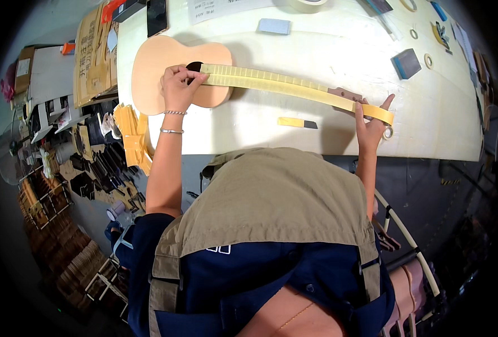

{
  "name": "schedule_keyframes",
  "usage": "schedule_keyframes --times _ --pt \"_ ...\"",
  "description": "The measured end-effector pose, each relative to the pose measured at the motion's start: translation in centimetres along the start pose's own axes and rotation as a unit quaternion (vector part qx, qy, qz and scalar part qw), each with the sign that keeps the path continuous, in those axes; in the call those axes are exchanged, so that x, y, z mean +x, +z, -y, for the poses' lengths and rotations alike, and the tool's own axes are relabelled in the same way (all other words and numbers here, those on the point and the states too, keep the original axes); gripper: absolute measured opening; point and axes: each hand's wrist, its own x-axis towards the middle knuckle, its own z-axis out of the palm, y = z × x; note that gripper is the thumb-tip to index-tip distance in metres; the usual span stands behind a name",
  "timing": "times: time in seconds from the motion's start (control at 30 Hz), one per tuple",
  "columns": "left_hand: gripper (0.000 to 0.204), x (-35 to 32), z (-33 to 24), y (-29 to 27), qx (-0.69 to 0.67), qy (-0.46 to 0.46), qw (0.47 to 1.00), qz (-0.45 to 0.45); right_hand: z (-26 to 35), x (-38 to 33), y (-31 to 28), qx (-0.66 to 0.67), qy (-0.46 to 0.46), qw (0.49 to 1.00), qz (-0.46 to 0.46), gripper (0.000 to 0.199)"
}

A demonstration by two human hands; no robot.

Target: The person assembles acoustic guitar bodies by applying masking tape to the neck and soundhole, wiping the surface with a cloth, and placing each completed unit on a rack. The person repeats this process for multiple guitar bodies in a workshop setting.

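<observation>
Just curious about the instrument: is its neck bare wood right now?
No: pale yellow tape covers the neck of the small guitar, pressed by the left hand and right hand.

Pale unfinished wood on ukulele body, sound hole black. Yellow masking tape along neck, faint cross-lines. Headstock reddish-brown. Cream tabletop. Blue-grey sanding blocks. Khaki apron over navy shirt.

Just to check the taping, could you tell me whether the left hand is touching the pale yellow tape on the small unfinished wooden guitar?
Touching: the head view shows the left hand pressing fingertips onto the yellow tape beside the guitar's sound hole.
</observation>
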Motion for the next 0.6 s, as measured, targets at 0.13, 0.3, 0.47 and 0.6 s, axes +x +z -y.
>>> schedule_keyframes --times 0.13,0.3,0.47,0.6 --pt "0.033 -0.2 -0.8 0.4 0.024 -0.022 0.999 -0.009 0.1 -0.2 0.2 0.018 0.001 0.999 -0.027 0.092" --pt "0.077 -2.6 -2.5 0.0 0.185 0.19 0.962 -0.065 -1.1 0.0 0.7 -0.001 0.052 0.998 -0.043 0.095" --pt "0.079 -5.7 -3.3 1.4 0.257 0.166 0.95 0.061 -1.0 0.0 1.1 0.011 0.067 0.996 -0.055 0.098" --pt "0.083 -6.0 -4.6 2.3 0.29 0.167 0.94 0.069 -0.8 -0.1 1.1 -0.027 0.063 0.996 -0.051 0.097"
